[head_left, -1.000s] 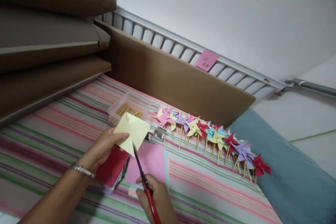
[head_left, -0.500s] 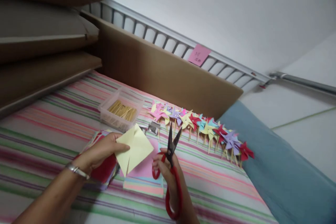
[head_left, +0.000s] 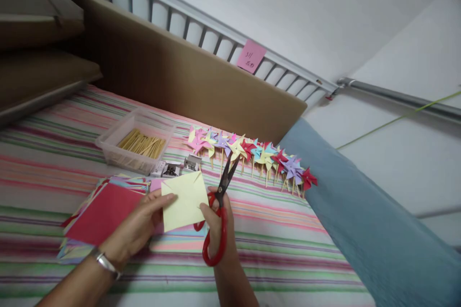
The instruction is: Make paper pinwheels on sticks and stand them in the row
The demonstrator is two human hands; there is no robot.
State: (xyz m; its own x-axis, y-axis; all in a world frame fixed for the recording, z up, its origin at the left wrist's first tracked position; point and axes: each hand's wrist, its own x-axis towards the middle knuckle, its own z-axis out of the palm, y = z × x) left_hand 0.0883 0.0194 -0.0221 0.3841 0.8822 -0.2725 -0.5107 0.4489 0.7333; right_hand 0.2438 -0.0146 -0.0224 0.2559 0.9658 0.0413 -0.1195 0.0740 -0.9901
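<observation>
My left hand [head_left: 142, 216] pinches the left edge of a pale yellow square of paper [head_left: 183, 204], thumb on top. Cuts or creases run in from the paper's corners. My right hand [head_left: 219, 232] has its fingers in the red handles of a pair of scissors [head_left: 225, 180], whose dark blades point up and slightly apart. The right thumb also touches the paper's right edge. To the left lies a stack of coloured paper squares [head_left: 104, 213], a red one on top. More coloured sheets are partly hidden under the held paper.
A clear plastic box [head_left: 124, 158] holds wooden sticks [head_left: 142, 144]. Beside it stand small boxes [head_left: 172, 170], one with dark metal bits. Several paper pinwheels [head_left: 264, 156] on sticks line up along a cardboard panel [head_left: 187, 76]. Brown packages [head_left: 46, 72] are stacked at left.
The yellow paper has turned in my left hand. My right hand has come closer, its thumb now at the paper's edge, scissors still in it. The view has shifted rightward.
</observation>
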